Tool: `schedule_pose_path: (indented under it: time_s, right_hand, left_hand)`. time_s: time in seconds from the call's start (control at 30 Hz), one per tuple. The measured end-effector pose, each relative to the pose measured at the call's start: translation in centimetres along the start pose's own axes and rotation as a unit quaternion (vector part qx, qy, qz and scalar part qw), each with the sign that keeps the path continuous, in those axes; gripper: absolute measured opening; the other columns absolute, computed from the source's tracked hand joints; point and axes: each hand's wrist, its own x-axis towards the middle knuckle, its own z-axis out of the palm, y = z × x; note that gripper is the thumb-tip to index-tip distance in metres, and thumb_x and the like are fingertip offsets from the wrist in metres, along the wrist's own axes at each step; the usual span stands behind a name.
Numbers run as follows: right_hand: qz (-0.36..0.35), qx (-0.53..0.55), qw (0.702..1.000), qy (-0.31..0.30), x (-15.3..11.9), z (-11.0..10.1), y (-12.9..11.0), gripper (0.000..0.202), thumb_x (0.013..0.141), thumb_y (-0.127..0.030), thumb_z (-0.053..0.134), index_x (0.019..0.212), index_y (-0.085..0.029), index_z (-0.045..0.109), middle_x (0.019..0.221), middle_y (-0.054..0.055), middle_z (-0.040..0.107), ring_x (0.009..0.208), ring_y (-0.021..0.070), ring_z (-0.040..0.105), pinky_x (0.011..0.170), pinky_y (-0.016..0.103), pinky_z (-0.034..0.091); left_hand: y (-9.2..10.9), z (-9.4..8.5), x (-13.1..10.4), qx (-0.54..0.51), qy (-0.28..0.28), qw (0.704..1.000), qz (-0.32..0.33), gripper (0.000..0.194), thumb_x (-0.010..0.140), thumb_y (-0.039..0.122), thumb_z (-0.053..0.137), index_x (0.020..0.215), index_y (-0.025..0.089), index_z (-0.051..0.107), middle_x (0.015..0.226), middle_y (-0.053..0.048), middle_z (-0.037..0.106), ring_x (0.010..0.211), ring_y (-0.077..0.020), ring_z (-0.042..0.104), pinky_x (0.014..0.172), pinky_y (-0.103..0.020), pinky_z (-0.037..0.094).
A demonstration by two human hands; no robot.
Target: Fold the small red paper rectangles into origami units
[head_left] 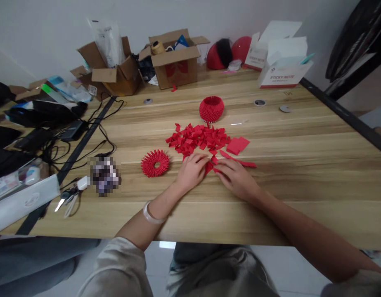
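My left hand and my right hand meet over the table, their fingertips closed on a small piece of red paper between them. More red paper shows under the left fingers. Just beyond lies a loose heap of folded red paper pieces. A small stack of red paper sheets and a narrow red paper strip lie near my right hand. Left of my hands rests a flat ring of folded red paper. Behind the heap stands a round red paper bowl made of similar pieces.
Open cardboard boxes and white sticky note boxes line the back of the wooden table. At the left are black cables, scissors and a blurred-out object. Another person's leg shows at lower left.
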Motion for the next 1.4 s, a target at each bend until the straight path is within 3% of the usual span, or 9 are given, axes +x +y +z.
schedule_pose_path:
  time_s: [0.13,0.3,0.57,0.7,0.83,1.0,1.13,1.3,1.4]
  right_hand:
    - [-0.009,0.041,0.999,-0.015,0.08,0.13,-0.25,0.025,0.086,-0.018,0.045,0.105,-0.015,0.062,0.109,0.013,0.06,0.105,0.022,0.056,0.089,0.039,0.049]
    - [-0.003,0.058,0.998,-0.015,0.09,0.16,-0.3,0.026,0.087,-0.019,0.045,0.108,-0.015,0.061,0.112,0.014,0.059,0.106,0.0213,0.057,0.092,0.038,0.049]
    - [0.026,0.117,0.993,0.023,0.08,0.85,0.33,0.021,0.085,-0.021,0.049,0.097,-0.018,0.065,0.107,0.01,0.063,0.099,0.0195,0.061,0.088,0.036,0.05]
    - [0.075,0.181,0.98,0.038,0.22,0.69,0.2,0.012,0.078,-0.027,0.06,0.08,-0.016,0.064,0.094,0.008,0.065,0.07,0.0145,0.062,0.064,0.027,0.053]
    - [0.099,0.191,0.976,0.012,0.24,0.54,0.16,0.013,0.079,-0.021,0.054,0.071,-0.016,0.062,0.063,0.001,0.061,0.047,0.0092,0.048,0.046,0.021,0.041]
    - [0.104,0.2,0.974,0.026,0.22,0.65,0.14,0.015,0.08,-0.018,0.051,0.079,-0.016,0.065,0.075,0.004,0.067,0.057,0.0119,0.057,0.055,0.023,0.046]
    - [0.101,0.219,0.97,0.038,0.27,0.66,0.14,0.017,0.075,-0.027,0.062,0.088,-0.017,0.063,0.089,0.007,0.066,0.07,0.0151,0.062,0.062,0.027,0.051]
    - [0.055,0.193,0.978,-0.057,0.48,0.21,0.25,0.013,0.071,-0.024,0.067,0.079,-0.016,0.061,0.08,0.006,0.066,0.071,0.0158,0.061,0.064,0.028,0.05]
    - [0.051,0.2,0.976,-0.068,0.58,0.07,0.2,0.006,0.073,-0.02,0.065,0.076,-0.016,0.062,0.078,0.005,0.067,0.071,0.0163,0.061,0.066,0.029,0.05]
  left_hand:
    - [0.23,-0.15,0.08,0.006,-0.041,0.999,-0.013,0.023,0.085,0.024,0.049,0.102,0.017,0.062,0.098,-0.009,0.068,0.096,-0.022,0.057,0.085,-0.039,0.039]
    - [0.15,-0.11,-0.04,-0.01,0.015,0.999,-0.027,0.015,0.084,0.024,0.052,0.084,0.016,0.064,0.089,-0.008,0.069,0.088,-0.0211,0.059,0.082,-0.037,0.041]
    - [0.38,-0.16,-0.16,-0.087,0.048,0.995,-0.015,0.02,0.086,0.023,0.047,0.092,0.014,0.064,0.09,-0.011,0.07,0.083,-0.0197,0.062,0.079,-0.035,0.046]
    - [0.61,-0.18,-0.17,-0.135,0.055,0.989,0.002,0.02,0.086,0.023,0.048,0.092,0.014,0.064,0.091,-0.012,0.07,0.083,-0.0186,0.063,0.08,-0.033,0.047]
    - [0.8,-0.12,-0.27,-0.153,0.077,0.985,-0.016,0.019,0.085,0.025,0.049,0.089,0.015,0.065,0.087,-0.011,0.07,0.082,-0.0188,0.063,0.078,-0.033,0.048]
    - [0.6,0.06,-0.36,-0.132,0.122,0.981,-0.073,0.019,0.084,0.028,0.051,0.086,0.016,0.065,0.08,-0.009,0.069,0.077,-0.0179,0.063,0.074,-0.031,0.048]
    - [0.6,0.04,-0.4,-0.149,0.116,0.978,-0.087,0.02,0.083,0.03,0.051,0.083,0.016,0.065,0.077,-0.008,0.068,0.074,-0.0171,0.062,0.072,-0.029,0.047]
    - [0.81,-0.14,-0.38,-0.129,0.126,0.977,-0.116,0.023,0.085,0.031,0.049,0.085,0.015,0.065,0.075,-0.008,0.067,0.07,-0.0168,0.061,0.07,-0.028,0.046]
    - [0.86,-0.22,-0.33,-0.148,0.132,0.969,-0.146,0.023,0.085,0.03,0.049,0.09,0.015,0.065,0.075,-0.007,0.068,0.066,-0.0157,0.061,0.067,-0.027,0.046]
